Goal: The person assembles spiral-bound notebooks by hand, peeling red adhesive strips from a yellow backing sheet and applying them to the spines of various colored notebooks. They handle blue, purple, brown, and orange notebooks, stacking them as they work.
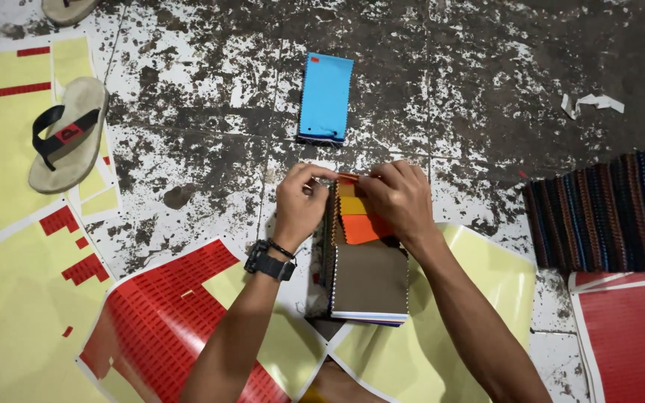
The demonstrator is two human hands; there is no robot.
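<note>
Partly hidden swatch stack [367, 280], left hand [300, 205], right hand [401, 198] covering top edge

second sandal [67, 9] cut off, swatch stack [368, 283] top edge hidden, perhaps pinched

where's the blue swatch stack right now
In the head view the blue swatch stack lies on the floor at top centre, just beyond both hands and apart from them.

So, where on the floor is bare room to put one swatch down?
Bare floor lies between the blue swatches and the paper scrap, and between the sandal and the left hand. It is crowded near the sticker sheets and the striped cloth.
</note>
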